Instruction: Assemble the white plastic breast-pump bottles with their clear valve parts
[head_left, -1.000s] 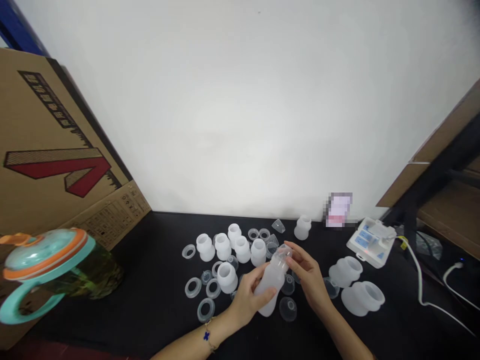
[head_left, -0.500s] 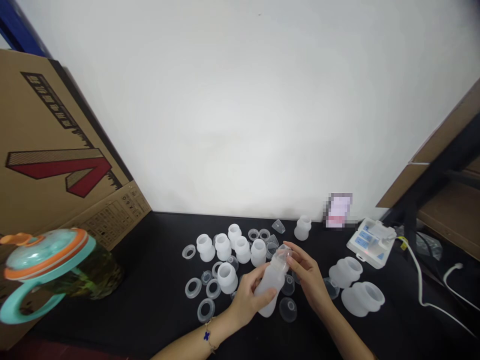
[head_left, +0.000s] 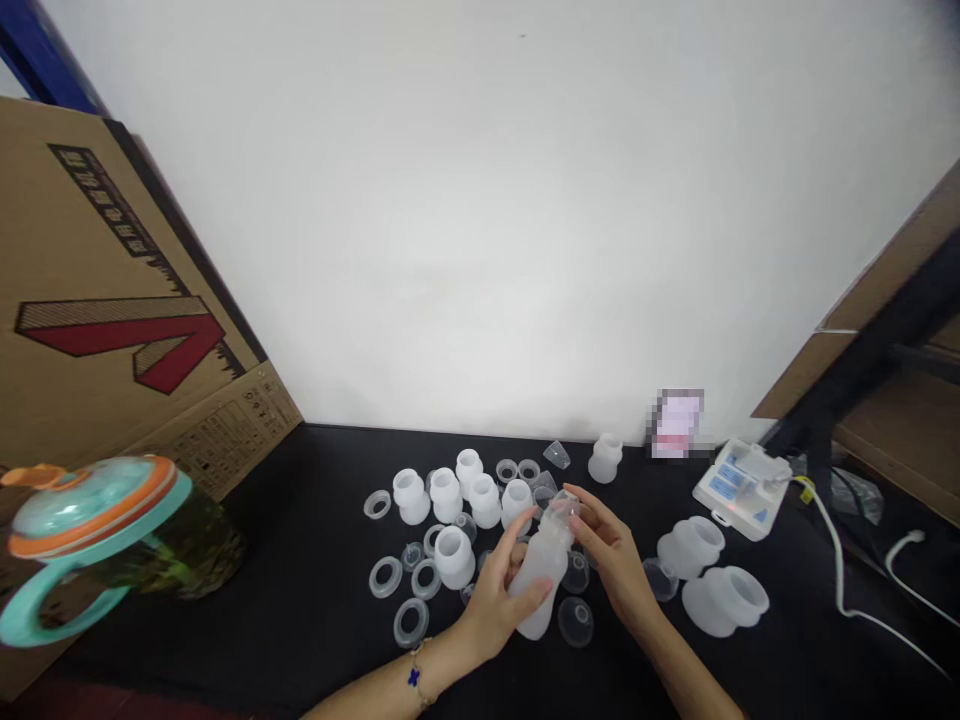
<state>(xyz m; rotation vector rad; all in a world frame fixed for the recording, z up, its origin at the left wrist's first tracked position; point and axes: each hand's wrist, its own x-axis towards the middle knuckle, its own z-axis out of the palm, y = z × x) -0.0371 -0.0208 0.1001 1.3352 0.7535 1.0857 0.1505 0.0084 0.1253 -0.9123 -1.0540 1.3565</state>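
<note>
Bottle point(head_left: 545, 558) slanted lengthwise, clear top point(head_left: 561, 508) pointing away, rightward; left hand point(head_left: 496, 602) wraps bottle, right hand point(head_left: 616, 560) pinches top.

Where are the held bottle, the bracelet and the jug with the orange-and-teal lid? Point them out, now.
Held bottle point(head_left: 543, 562): head view, on its body, below the neck.
Bracelet point(head_left: 414, 678): head view, on its blue charm.
Jug point(head_left: 178, 550): head view, on its body, below the lid.

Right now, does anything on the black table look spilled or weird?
No spill shows. The oddest bit is the blocky pinkish patch by the wall, too blurred to recognise. The two bottles at right seem to lean, but the stretched view may cause that.
</note>
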